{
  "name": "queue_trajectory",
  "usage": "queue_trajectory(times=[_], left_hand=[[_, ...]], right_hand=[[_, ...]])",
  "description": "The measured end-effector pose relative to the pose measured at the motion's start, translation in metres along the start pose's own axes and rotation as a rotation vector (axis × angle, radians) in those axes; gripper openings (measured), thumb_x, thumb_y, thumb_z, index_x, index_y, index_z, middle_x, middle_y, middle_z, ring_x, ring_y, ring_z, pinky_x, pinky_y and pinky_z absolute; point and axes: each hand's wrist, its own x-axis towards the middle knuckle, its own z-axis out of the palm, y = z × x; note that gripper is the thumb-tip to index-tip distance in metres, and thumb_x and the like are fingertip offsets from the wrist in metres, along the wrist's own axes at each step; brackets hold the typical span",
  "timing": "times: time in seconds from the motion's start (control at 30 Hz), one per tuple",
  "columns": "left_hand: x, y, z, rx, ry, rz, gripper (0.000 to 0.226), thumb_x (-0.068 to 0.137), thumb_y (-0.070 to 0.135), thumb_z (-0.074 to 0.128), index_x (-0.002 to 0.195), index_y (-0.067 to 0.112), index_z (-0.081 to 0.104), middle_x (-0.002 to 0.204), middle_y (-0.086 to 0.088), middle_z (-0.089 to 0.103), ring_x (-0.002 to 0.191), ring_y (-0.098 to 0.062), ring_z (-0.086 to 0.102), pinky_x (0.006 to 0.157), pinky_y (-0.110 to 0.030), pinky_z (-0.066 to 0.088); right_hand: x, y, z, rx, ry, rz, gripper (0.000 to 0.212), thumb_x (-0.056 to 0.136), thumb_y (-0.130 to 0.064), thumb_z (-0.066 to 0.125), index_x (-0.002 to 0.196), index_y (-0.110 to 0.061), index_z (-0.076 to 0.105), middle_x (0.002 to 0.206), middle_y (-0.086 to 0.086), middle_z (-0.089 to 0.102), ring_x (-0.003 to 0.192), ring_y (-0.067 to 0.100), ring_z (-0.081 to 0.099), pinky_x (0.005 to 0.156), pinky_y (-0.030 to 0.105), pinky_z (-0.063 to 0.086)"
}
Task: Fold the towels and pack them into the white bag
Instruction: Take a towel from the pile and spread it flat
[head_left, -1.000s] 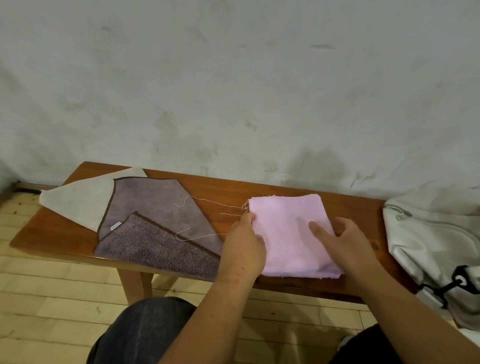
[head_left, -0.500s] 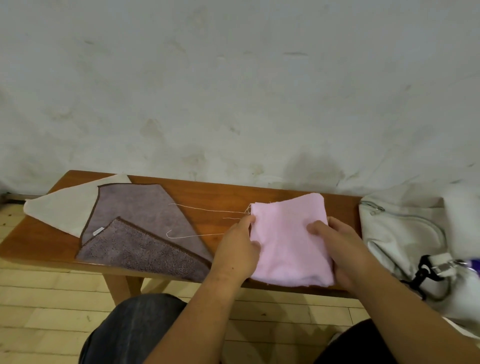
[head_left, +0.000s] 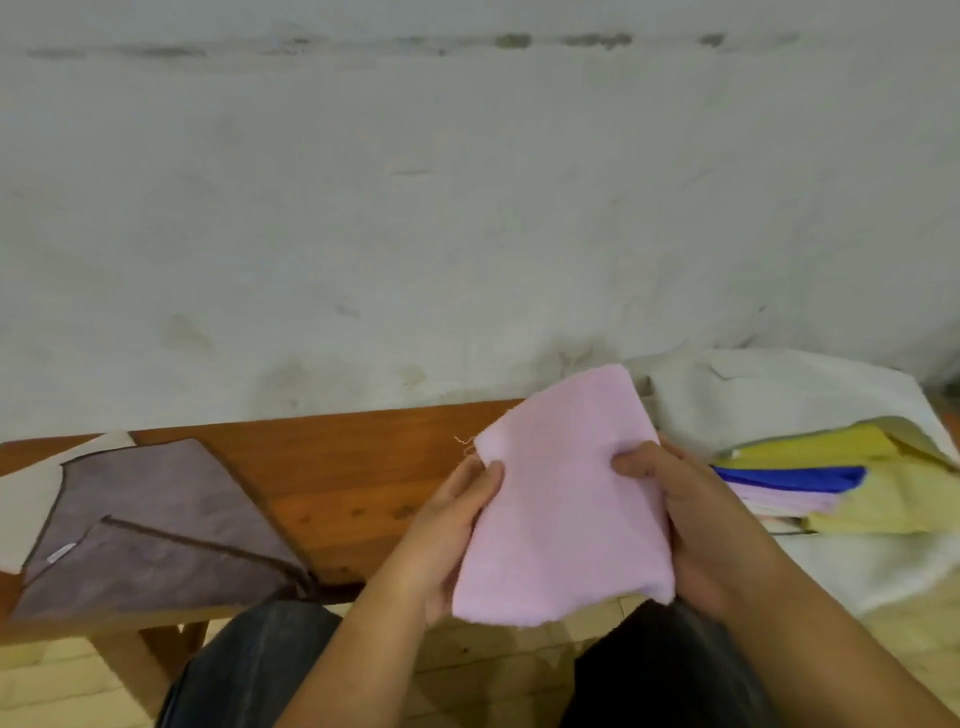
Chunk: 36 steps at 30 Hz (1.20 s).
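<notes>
A folded pink towel (head_left: 566, 493) is held up off the wooden bench (head_left: 363, 467), tilted toward the right. My left hand (head_left: 452, 525) grips its left edge and my right hand (head_left: 675, 509) grips its right edge, thumbs on top. The white bag (head_left: 769, 395) lies open at the right, beside the bench end. Inside it lie folded yellow towels (head_left: 872, 499), a blue one (head_left: 795, 475) and a pale pink one. A grey-purple towel (head_left: 150, 525) lies spread on the bench's left part, over a cream towel (head_left: 26, 493).
A stained pale wall rises directly behind the bench. My knees in dark trousers sit below the bench's front edge, over a light wooden floor (head_left: 52, 686). The bench leg (head_left: 140, 665) stands at lower left.
Both hands have lifted the pink towel off the bench and carried it right, toward the bag. The view has swung right, so the bag's open inside with its towels now shows.
</notes>
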Motion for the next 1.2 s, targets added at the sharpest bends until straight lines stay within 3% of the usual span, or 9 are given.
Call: queue_trajectory(times=[0.1, 0.27, 0.37, 0.47, 0.57, 0.8, 0.93, 1.07, 1.2], left_hand=[[-0.003, -0.009, 0.032, -0.074, 0.005, 0.044, 0.043, 0.094, 0.02, 0.067, 0.135, 0.029, 0.058, 0.124, -0.008, 0.071, 0.114, -0.031, 0.068, 0.091, -0.05, 0.057], [-0.007, -0.017, 0.09, 0.216, 0.117, 0.224, 0.052, 0.09, 0.013, 0.073, 0.136, 0.031, 0.057, 0.117, 0.0, 0.073, 0.107, -0.023, 0.071, 0.092, -0.051, 0.058], [-0.009, -0.018, 0.126, 0.414, 0.135, 0.327, 0.053, 0.089, 0.025, 0.076, 0.132, 0.045, 0.053, 0.115, 0.016, 0.071, 0.105, -0.005, 0.068, 0.082, -0.031, 0.06], [-0.012, -0.019, 0.167, 0.538, 0.102, 0.354, 0.054, 0.09, 0.03, 0.075, 0.127, 0.057, 0.047, 0.113, 0.025, 0.064, 0.092, 0.012, 0.064, 0.064, -0.017, 0.057], [-0.01, -0.026, 0.206, 0.638, 0.063, 0.343, 0.058, 0.09, 0.03, 0.073, 0.132, 0.057, 0.044, 0.114, 0.026, 0.061, 0.091, 0.012, 0.063, 0.079, -0.028, 0.061], [0.006, -0.054, 0.284, 0.752, -0.087, 0.284, 0.078, 0.085, 0.025, 0.074, 0.145, 0.052, 0.032, 0.122, 0.025, 0.058, 0.107, 0.002, 0.061, 0.088, -0.018, 0.054], [0.009, -0.066, 0.304, 0.847, -0.054, 0.341, 0.077, 0.086, 0.022, 0.071, 0.145, 0.052, 0.032, 0.132, 0.028, 0.046, 0.119, 0.001, 0.053, 0.1, -0.02, 0.046], [0.011, -0.068, 0.315, 0.996, -0.069, 0.49, 0.067, 0.092, 0.02, 0.066, 0.144, 0.049, 0.036, 0.132, 0.036, 0.035, 0.117, 0.021, 0.036, 0.106, -0.01, 0.034], [0.021, -0.062, 0.33, 1.214, -0.123, 0.634, 0.045, 0.096, 0.016, 0.055, 0.131, 0.044, 0.054, 0.142, 0.034, 0.033, 0.115, 0.03, 0.027, 0.099, 0.006, 0.02]], right_hand=[[-0.011, -0.009, -0.041, 0.038, 0.089, 0.001, 0.028, 0.082, -0.006, 0.062, 0.108, -0.011, 0.071, 0.099, 0.019, 0.073, 0.089, 0.035, 0.068, 0.074, 0.044, 0.053], [-0.032, -0.025, -0.097, 0.046, 0.168, -0.015, 0.029, 0.083, 0.0, 0.055, 0.106, -0.01, 0.07, 0.098, 0.019, 0.071, 0.086, 0.036, 0.069, 0.073, 0.045, 0.055], [-0.047, -0.035, -0.13, 0.09, 0.205, -0.014, 0.031, 0.073, -0.006, 0.062, 0.102, -0.012, 0.069, 0.096, 0.019, 0.069, 0.086, 0.037, 0.067, 0.076, 0.05, 0.054], [-0.061, -0.043, -0.162, 0.11, 0.243, 0.031, 0.041, 0.081, -0.015, 0.062, 0.122, -0.01, 0.067, 0.117, 0.02, 0.071, 0.109, 0.044, 0.065, 0.091, 0.06, 0.052], [-0.078, -0.057, -0.188, 0.087, 0.331, 0.058, 0.032, 0.09, -0.029, 0.065, 0.117, -0.012, 0.07, 0.109, 0.014, 0.076, 0.108, 0.04, 0.068, 0.094, 0.054, 0.054], [-0.087, -0.081, -0.265, -0.151, 0.562, 0.013, 0.033, 0.089, -0.045, 0.073, 0.11, -0.02, 0.072, 0.097, 0.006, 0.078, 0.096, 0.034, 0.072, 0.085, 0.047, 0.056], [-0.063, -0.085, -0.297, -0.408, 0.492, 0.087, 0.029, 0.093, -0.044, 0.069, 0.109, -0.021, 0.074, 0.093, 0.003, 0.079, 0.094, 0.032, 0.073, 0.092, 0.052, 0.056], [-0.027, -0.095, -0.308, -0.588, 0.344, 0.132, 0.024, 0.095, -0.042, 0.066, 0.118, -0.039, 0.071, 0.118, -0.003, 0.072, 0.105, 0.026, 0.069, 0.097, 0.049, 0.054], [0.014, -0.113, -0.309, -0.889, 0.148, 0.123, 0.047, 0.096, -0.051, 0.061, 0.142, -0.048, 0.052, 0.142, -0.01, 0.054, 0.128, 0.02, 0.052, 0.107, 0.041, 0.044]])
